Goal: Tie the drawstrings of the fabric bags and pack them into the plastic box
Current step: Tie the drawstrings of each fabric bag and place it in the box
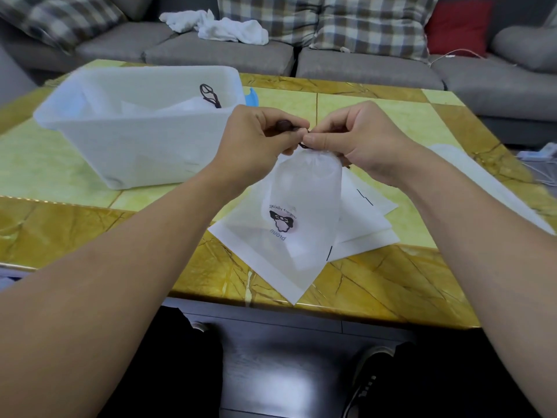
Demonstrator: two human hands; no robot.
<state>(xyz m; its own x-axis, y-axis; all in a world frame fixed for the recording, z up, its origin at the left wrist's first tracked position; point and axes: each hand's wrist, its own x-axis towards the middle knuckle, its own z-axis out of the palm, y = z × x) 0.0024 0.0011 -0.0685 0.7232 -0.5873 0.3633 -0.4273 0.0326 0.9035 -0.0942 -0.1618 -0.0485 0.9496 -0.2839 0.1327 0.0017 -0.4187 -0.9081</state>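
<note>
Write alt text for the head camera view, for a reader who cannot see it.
Both hands, left hand and right hand, pinch the dark drawstring at the gathered mouth of a white fabric bag held above a yellow table. More flat bags lie beneath it; a translucent plastic box to the left holds a tied bag.

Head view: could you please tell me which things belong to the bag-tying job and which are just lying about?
Job:
- white fabric bag with bow print, its dark drawstring pinched by left hand and right hand
- flat white fabric bags
- translucent plastic box

Lying about:
- crumpled white cloth on grey sofa
- plaid cushions
- red cushion
</note>
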